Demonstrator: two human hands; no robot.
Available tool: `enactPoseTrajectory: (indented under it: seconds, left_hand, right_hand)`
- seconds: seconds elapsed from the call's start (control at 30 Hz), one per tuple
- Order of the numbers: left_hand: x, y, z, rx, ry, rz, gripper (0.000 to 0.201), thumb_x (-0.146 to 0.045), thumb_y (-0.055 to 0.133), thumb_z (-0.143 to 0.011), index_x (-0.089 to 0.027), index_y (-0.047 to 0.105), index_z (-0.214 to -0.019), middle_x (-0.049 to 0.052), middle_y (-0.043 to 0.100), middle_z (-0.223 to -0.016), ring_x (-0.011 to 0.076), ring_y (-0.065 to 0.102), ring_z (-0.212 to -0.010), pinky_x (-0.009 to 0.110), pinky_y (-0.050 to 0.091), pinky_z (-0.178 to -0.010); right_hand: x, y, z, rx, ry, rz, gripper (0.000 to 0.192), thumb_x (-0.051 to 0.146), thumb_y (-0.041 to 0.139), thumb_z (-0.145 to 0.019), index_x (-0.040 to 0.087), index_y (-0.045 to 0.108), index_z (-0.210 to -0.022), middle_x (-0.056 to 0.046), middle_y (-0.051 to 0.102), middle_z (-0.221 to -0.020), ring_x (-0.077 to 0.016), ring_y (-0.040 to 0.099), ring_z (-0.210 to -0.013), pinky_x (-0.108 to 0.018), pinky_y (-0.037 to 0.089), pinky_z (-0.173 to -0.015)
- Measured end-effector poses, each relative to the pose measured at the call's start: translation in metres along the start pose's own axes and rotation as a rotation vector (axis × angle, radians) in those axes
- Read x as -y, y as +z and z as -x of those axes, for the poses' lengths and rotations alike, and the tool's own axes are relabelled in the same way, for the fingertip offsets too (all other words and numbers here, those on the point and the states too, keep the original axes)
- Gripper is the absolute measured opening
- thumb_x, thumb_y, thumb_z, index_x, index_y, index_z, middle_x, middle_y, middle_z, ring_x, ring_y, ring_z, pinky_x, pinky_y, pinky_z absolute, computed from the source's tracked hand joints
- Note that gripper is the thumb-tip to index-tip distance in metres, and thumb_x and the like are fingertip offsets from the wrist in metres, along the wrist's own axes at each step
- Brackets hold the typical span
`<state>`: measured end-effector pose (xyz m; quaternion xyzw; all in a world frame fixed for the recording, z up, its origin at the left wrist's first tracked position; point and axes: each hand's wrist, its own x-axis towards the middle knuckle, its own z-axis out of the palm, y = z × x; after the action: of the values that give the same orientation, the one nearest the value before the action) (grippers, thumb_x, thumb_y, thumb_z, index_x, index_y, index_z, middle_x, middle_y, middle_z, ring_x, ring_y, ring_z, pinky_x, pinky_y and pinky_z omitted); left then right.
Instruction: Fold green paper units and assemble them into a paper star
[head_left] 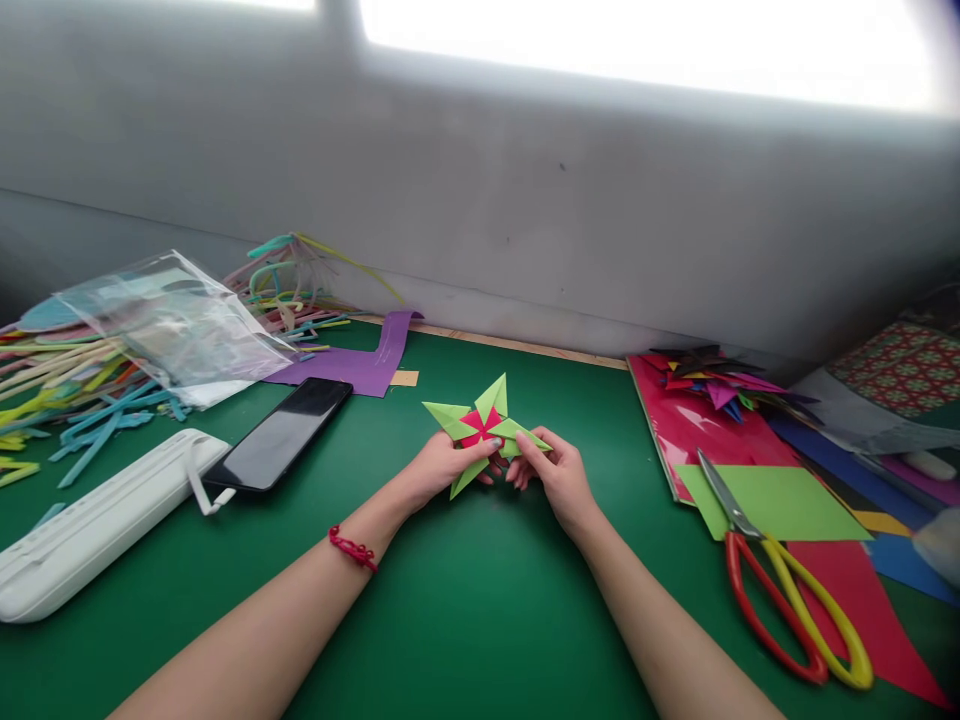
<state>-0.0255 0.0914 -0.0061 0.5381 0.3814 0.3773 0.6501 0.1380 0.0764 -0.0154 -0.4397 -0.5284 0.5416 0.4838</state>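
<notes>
Just above the green tabletop, both hands hold a folded paper star [489, 400] with light green points and a red middle. My left hand [448, 462] is closed on its lower left side, the thumb lying across the red part. With thumb and fingers, my right hand [553, 472] pinches the star's right-hand point. Some fingertips of both hands are hidden beneath the paper. A red braided bracelet [352, 549] circles my left wrist.
Red-and-yellow-handled scissors [780, 580] lie on green paper [795, 500] at right, near a pile of folded paper stars [716, 380]. On the left are a phone [289, 435], a white device [105, 525], a clear plastic bag [180, 330] and purple paper [360, 365]. A wall stands behind.
</notes>
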Motion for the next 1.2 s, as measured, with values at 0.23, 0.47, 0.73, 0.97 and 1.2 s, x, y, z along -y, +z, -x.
enactPoseTrajectory:
  seconds: [0.23,0.47,0.73,0.97,1.2]
  left_hand:
    - [0.000,0.001,-0.001,-0.063,-0.003,0.030,0.037,-0.043,0.060,-0.072,-0.012,0.059,-0.092,0.008,0.065,-0.078,0.0200,0.062,-0.068,0.031,0.053,-0.057]
    - [0.004,-0.002,-0.003,-0.128,0.063,0.051,0.031,-0.038,0.063,-0.072,-0.011,0.060,-0.086,0.006,0.065,-0.073,0.0160,0.061,-0.062,0.029,0.051,-0.062]
    - [0.005,-0.003,-0.004,-0.070,0.070,0.018,0.035,-0.038,0.062,-0.072,-0.010,0.061,-0.093,0.010,0.067,-0.085,0.0201,0.063,-0.070,0.031,0.051,-0.064]
    - [0.006,-0.003,-0.006,-0.046,-0.009,-0.005,0.038,-0.037,0.064,-0.071,-0.007,0.061,-0.096,0.014,0.067,-0.092,0.0214,0.065,-0.074,0.033,0.052,-0.069]
    - [0.011,-0.002,-0.007,-0.001,0.003,-0.095,0.040,-0.039,0.061,-0.073,-0.009,0.060,-0.100,0.014,0.067,-0.095,0.0222,0.066,-0.075,0.033,0.052,-0.069]
  right_hand:
    - [-0.002,-0.002,-0.001,0.000,-0.009,0.002,0.029,0.046,0.055,-0.076,0.018,0.055,-0.069,0.000,0.063,-0.054,-0.0098,0.053,-0.044,-0.022,0.045,-0.046]
    - [0.000,-0.001,-0.001,0.033,0.007,-0.018,0.027,0.045,0.055,-0.076,0.018,0.055,-0.074,0.000,0.063,-0.055,-0.0097,0.054,-0.044,-0.021,0.044,-0.044]
    - [-0.005,-0.003,-0.003,-0.051,0.016,-0.042,0.027,0.044,0.056,-0.076,0.018,0.054,-0.085,0.000,0.061,-0.058,-0.0108,0.053,-0.044,-0.021,0.044,-0.038]
    - [-0.008,-0.005,-0.006,-0.200,-0.128,0.002,0.024,0.038,0.060,-0.073,0.019,0.058,-0.087,-0.004,0.059,-0.090,-0.0178,0.057,-0.081,-0.027,0.052,-0.059]
    - [-0.011,-0.006,-0.008,-0.235,-0.183,0.038,0.017,0.035,0.064,-0.071,0.020,0.059,-0.075,-0.003,0.060,-0.087,-0.0173,0.057,-0.083,-0.030,0.047,-0.075]
